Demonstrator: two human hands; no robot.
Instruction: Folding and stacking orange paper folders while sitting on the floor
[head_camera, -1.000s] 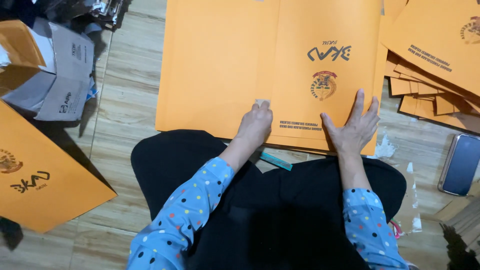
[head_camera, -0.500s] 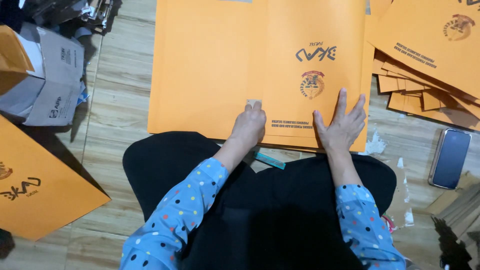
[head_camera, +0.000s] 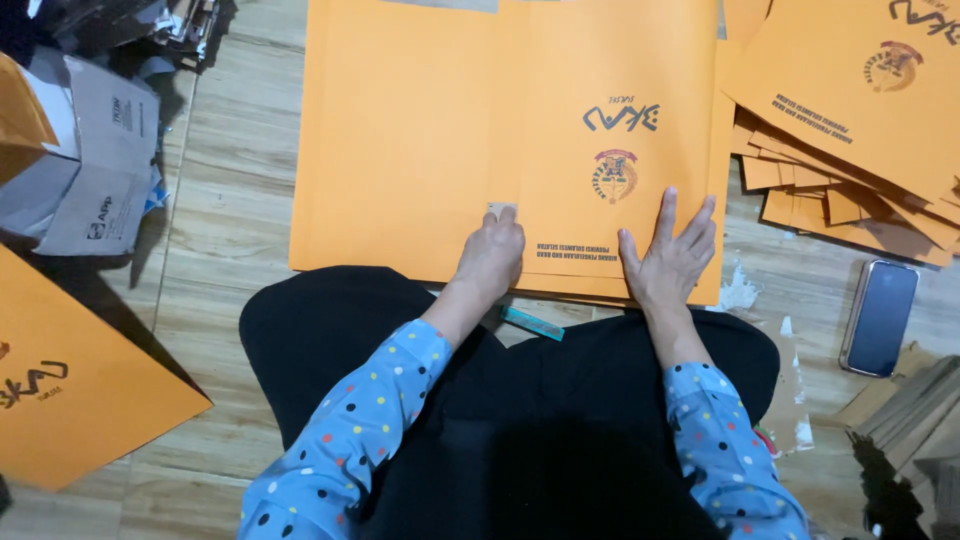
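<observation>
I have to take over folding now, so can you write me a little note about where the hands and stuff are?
Left hand: curled, pressing a small pale tool on the centre crease of the orange sheet.
Right hand: flat, fingers spread, holding the sheet's printed half down.
The sheet lies open on the floor. A stack of orange sheets is at right, beside a phone.
The crease near the top looks unpressed.

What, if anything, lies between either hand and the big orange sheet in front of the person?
Nothing visible. The left hand rests fisted on the orange sheet, pressing a small grey piece at its centre fold. The right hand lies flat on the sheet's near right edge, fingers spread. A teal strip lies nearer the lap, off the sheet.
</observation>
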